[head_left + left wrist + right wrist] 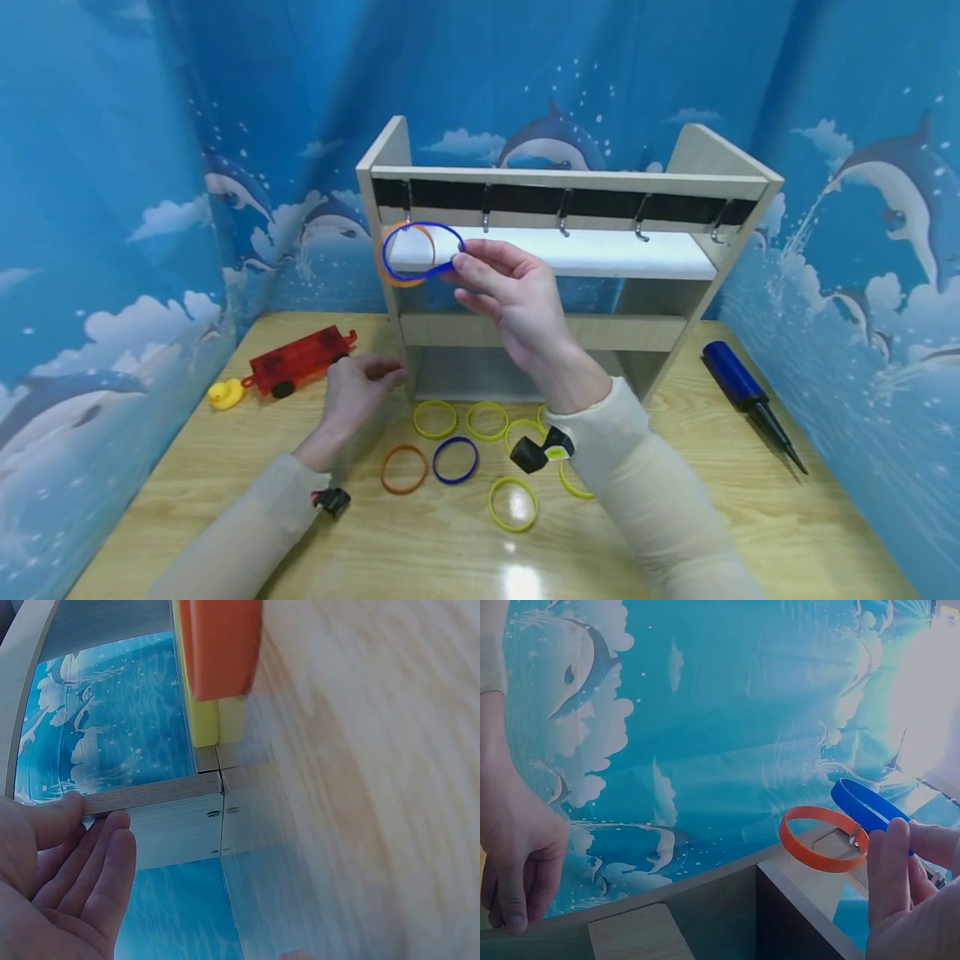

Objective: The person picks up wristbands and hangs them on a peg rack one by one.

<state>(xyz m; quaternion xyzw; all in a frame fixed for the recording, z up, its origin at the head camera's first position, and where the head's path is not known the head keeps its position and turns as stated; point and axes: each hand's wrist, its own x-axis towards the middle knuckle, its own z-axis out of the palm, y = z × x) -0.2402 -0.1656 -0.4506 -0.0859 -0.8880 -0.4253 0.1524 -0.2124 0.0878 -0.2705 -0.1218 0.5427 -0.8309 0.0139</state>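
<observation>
My right hand pinches a blue wristband between thumb and fingers, up at the leftmost metal hook of a wooden shelf. An orange wristband hangs on that hook; in the right wrist view the blue band overlaps its right side, by the hook's tip. Low at the shelf's left side, my left hand grips the edge of the wood, with thumb and fingers on either side of it.
More hooks line the black strip. On the table lie several yellow wristbands, an orange band and another blue band. A red toy wagon with a yellow duck stands left; a blue hand pump lies right.
</observation>
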